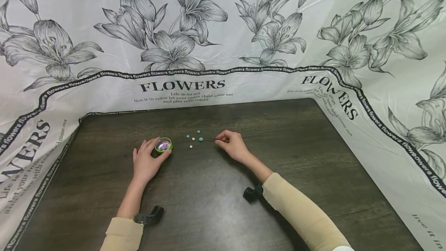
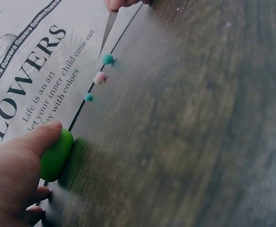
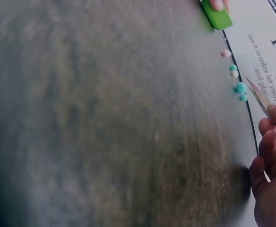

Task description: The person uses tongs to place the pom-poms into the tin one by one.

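A small round green container [image 1: 163, 145] with a shiny inside sits on the dark wooden table [image 1: 216, 204]. My left hand [image 1: 147, 160] grips its rim, the thumb on its green side [image 2: 56, 156]. To its right lie several small beads, teal [image 1: 200, 139], cream and pink [image 1: 190, 146]. My right hand [image 1: 233, 145] pinches thin metal tweezers [image 1: 214, 140] whose tip points left at the teal bead [image 2: 107, 59]. In the right wrist view the tweezers' blade [image 3: 257, 96] ends just short of the teal bead [image 3: 240, 87].
A white sheet printed with grey lilies and "FLOWERS" lettering [image 1: 182, 85] stands as a wall round the back and both sides of the table. Bare dark wood reaches to the near edge.
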The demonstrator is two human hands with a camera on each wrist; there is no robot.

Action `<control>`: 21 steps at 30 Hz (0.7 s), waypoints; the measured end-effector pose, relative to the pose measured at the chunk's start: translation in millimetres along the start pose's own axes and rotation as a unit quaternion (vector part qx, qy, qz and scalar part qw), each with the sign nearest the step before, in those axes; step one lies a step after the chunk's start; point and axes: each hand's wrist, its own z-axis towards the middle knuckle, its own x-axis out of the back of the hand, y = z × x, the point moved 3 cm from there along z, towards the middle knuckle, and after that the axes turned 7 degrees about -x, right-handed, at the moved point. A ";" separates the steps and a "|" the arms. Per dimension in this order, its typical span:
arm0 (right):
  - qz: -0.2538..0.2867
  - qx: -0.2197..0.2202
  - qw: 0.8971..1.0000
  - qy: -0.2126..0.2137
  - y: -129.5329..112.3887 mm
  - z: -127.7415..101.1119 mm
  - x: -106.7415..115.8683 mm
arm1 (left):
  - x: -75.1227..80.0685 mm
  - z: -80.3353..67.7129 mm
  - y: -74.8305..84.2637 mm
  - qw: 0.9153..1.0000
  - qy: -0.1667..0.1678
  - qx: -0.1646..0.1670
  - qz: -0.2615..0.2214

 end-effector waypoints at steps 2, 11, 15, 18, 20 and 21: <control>-0.003 0.000 1.000 -0.001 -0.5 0.1 -1.0 | 0.3 0.1 0.4 1.000 0.000 0.001 -0.001; -0.013 0.006 1.000 0.015 1.4 -1.1 -6.3 | -0.9 -0.6 0.8 1.000 -0.003 0.000 -0.005; -0.013 0.008 1.000 0.016 1.0 -2.2 -7.1 | -0.7 -0.8 0.3 1.000 0.000 -0.002 -0.007; -0.016 0.013 1.000 0.022 0.4 -1.2 -6.9 | -0.5 0.0 -0.8 1.000 0.001 -0.004 -0.006; -0.018 0.015 0.999 0.025 0.5 -1.3 -7.3 | -0.5 -0.6 -1.6 1.000 -0.001 -0.003 -0.005; -0.019 0.016 0.999 0.025 0.5 -1.3 -7.6 | -0.6 -0.9 -2.2 1.000 -0.001 -0.003 -0.004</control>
